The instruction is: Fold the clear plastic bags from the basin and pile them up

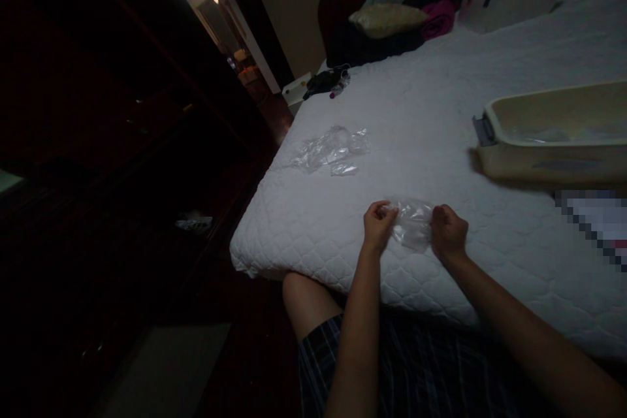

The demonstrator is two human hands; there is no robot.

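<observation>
A clear plastic bag [412,225] is stretched between my two hands, just above the near edge of the white quilted bed [304,222]. My left hand [379,225] pinches its left side between thumb and fingers. On the opposite side, my right hand [449,232] is closed around the bag's edge. More crumpled clear plastic bags [333,147] lie on the bed beyond my left hand. To the right of my right hand sits a cream plastic bin [553,166] with a grey latch, and some clear plastic shows inside it.
Near the headboard are a beige pillow [386,18], a magenta cloth [438,18] and a white box [514,3]. A small bottle [339,86] lies by dark cloth at the far left corner. At right is a blurred-out flat item [600,219].
</observation>
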